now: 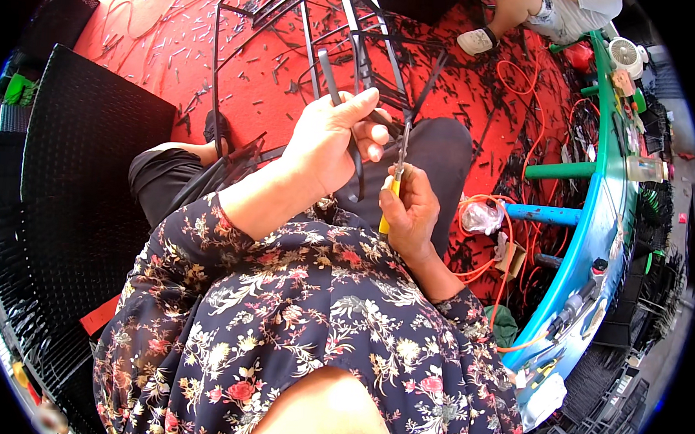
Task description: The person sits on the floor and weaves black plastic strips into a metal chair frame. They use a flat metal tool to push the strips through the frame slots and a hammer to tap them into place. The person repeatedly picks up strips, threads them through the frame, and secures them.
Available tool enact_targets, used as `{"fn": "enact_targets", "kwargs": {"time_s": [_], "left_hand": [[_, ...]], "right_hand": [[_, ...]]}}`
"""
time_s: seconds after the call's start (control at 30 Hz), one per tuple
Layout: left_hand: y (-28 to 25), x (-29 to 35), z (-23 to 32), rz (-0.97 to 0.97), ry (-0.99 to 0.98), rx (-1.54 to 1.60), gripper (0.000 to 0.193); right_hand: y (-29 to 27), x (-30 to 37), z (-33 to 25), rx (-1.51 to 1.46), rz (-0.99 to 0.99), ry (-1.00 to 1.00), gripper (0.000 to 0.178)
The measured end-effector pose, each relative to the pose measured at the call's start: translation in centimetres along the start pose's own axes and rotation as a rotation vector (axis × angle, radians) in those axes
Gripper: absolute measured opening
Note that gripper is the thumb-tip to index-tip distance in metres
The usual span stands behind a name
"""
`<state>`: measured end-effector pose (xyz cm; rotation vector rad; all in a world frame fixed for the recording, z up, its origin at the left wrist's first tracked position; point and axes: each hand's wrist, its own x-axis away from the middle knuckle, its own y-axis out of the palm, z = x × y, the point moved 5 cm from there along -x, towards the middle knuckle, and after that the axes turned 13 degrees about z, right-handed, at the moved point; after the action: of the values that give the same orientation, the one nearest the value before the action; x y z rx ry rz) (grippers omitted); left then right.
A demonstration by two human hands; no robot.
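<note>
My left hand (pixel 332 141) is closed around a flat black strip (pixel 329 71). One end of the strip sticks up past the thumb, and another length hangs below the fingers. In my right hand (pixel 414 213) is a yellow-handled tool (pixel 396 190) with a narrow metal end pointing up; its exact kind does not show. That metal end reaches close to the left fingers and the black metal frame (pixel 304 38). The frame stands before my lap, with black strips wound on some of its bars. Whether the tool touches a strip cannot be made out.
Black woven panels (pixel 93 125) stand at the left. A blue and green bench (pixel 591 222) with tools on it curves along the right, orange hose (pixel 503 64) beside it. Black scraps litter the red floor (pixel 159 58). Another person's foot (pixel 476 41) is at the far right.
</note>
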<state>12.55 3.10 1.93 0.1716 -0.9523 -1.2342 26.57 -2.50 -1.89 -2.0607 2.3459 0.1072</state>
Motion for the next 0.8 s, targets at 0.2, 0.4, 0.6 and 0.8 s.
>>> {"fn": "enact_targets", "kwargs": {"time_s": [0.2, 0.4, 0.6, 0.8], "left_hand": [[-1.8, -0.8, 0.3, -0.045, 0.013, -0.118, 0.022], [-7.5, -2.1, 5.5, 0.112, 0.276, -0.406, 0.019], [-11.2, -2.7, 10.3, 0.092, 0.500, -0.646, 0.019], [-10.2, -1.3, 10.1, -0.038, 0.576, -0.721, 0.012]], "right_hand": [[-1.6, 0.0, -0.7, -0.210, 0.058, 0.096, 0.031], [-16.1, -1.6, -0.6, 0.066, 0.391, -0.045, 0.030], [-39.8, 6.1, -6.1, 1.360, 0.885, -0.103, 0.047], [-54.5, 21.3, -9.9, 1.829, 1.067, 0.760, 0.073]]}}
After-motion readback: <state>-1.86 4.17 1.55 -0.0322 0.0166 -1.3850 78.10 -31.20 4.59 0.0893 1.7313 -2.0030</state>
